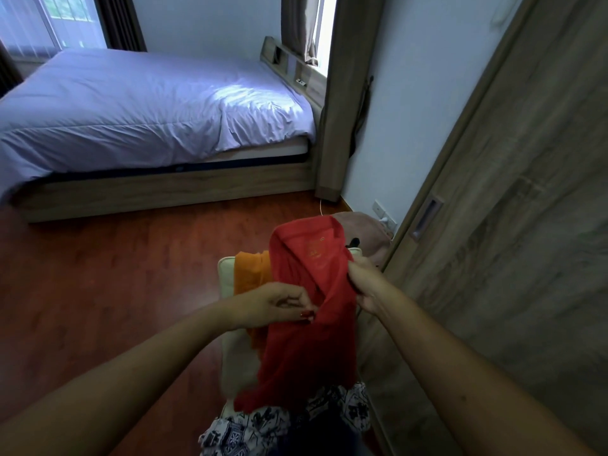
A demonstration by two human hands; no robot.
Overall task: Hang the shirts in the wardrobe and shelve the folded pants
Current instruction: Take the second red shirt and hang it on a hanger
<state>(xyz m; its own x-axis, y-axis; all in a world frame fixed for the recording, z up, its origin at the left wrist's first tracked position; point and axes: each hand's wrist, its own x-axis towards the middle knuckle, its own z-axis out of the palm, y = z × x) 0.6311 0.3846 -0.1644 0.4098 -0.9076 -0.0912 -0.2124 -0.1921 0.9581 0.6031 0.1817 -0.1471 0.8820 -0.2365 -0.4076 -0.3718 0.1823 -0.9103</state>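
Note:
A red shirt (306,311) hangs in front of me, its collar end up and its lower part draped down. My left hand (279,304) pinches the shirt's left edge with the fingertips. My right hand (365,284) grips the fabric at the shirt's right side near the collar. Behind the red shirt an orange garment (250,278) lies over a cream-coloured seat or basket (227,278). The wardrobe's wooden sliding door (513,225) stands closed on the right, with a recessed handle (426,222). No hanger is visible.
A bed with a lilac cover (141,110) fills the far left of the room. A reddish wooden floor (98,284) lies between it and me. A pinkish cloth heap (365,232) sits by the wall socket. Black-and-white patterned fabric (283,422) is at the bottom of the view.

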